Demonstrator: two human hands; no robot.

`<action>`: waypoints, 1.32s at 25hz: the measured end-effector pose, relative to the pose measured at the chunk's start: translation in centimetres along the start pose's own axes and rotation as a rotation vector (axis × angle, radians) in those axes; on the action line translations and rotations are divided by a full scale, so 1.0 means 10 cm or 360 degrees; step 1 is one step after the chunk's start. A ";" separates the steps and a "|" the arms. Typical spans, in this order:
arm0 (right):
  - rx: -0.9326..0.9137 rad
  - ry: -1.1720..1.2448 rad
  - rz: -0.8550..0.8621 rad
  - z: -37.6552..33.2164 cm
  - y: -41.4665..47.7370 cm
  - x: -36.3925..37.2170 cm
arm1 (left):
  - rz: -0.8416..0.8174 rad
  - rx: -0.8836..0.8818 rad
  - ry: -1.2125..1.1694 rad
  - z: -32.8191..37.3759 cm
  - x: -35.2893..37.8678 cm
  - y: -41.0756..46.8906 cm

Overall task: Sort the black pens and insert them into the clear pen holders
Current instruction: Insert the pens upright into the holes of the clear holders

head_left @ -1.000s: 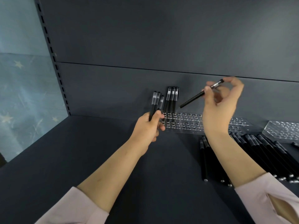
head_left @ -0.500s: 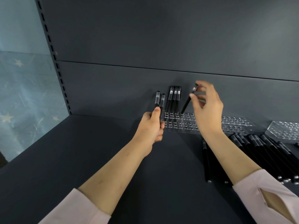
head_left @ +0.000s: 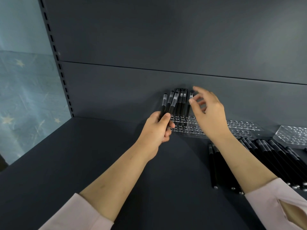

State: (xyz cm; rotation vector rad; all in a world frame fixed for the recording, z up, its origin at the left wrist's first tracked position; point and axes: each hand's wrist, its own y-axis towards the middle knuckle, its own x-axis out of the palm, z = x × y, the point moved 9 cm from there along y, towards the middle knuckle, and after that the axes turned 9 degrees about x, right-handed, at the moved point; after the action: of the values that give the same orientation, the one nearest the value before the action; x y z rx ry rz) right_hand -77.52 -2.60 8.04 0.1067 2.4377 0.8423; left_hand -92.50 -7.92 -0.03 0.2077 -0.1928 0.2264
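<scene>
My left hand (head_left: 157,128) grips a small bunch of black pens (head_left: 169,103) with clear caps, held upright just left of the clear pen holder (head_left: 245,126). Several pens (head_left: 181,102) stand in the holder's left end against the back wall. One more pen (head_left: 190,102) stands in a hole just to their right. My right hand (head_left: 207,113) hovers beside that pen with fingers spread, holding nothing. A row of loose black pens (head_left: 274,156) lies on the shelf to the right.
A second clear holder (head_left: 292,135) sits at the far right. The dark shelf (head_left: 83,155) has a back wall close behind the holders and a slotted upright (head_left: 61,75) at the left.
My right hand carried a pen left and down, stood it in the holder beside the others, and let go. My left hand stayed near the holder's left end with its pens.
</scene>
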 end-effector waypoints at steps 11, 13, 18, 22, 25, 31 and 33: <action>0.0530 0.0885 -0.0338 0.10 -0.07 0.11 | -0.0245 0.0052 0.0223 0.04 0.15 -0.09; 0.0538 0.0895 -0.0194 0.13 -0.05 0.03 | -0.0207 0.0035 0.0231 0.02 0.13 -0.10; 0.0287 0.0698 0.0575 0.14 -0.05 -0.63 | 0.0007 -0.0011 0.0270 -0.04 -0.05 -0.07; 0.0199 0.0489 0.0592 0.13 -0.05 -0.65 | 0.0036 0.0019 0.0385 -0.04 -0.08 -0.05; 0.0190 0.0414 0.0492 0.16 -0.01 -0.54 | 0.0013 0.0033 0.0395 -0.06 -0.06 -0.03; 0.0109 0.0023 0.0258 0.19 0.09 -0.30 | 0.0086 -0.0018 0.0361 -0.06 -0.10 -0.02; 0.0058 -0.0170 0.0111 0.23 0.12 -0.16 | 0.0089 -0.0038 0.0413 -0.06 -0.10 -0.01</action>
State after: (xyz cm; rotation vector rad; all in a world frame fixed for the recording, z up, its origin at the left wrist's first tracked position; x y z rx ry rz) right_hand -75.06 -0.82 8.01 0.2449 2.3612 0.8018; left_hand -93.30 -8.10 -0.86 0.1476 0.0565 0.3040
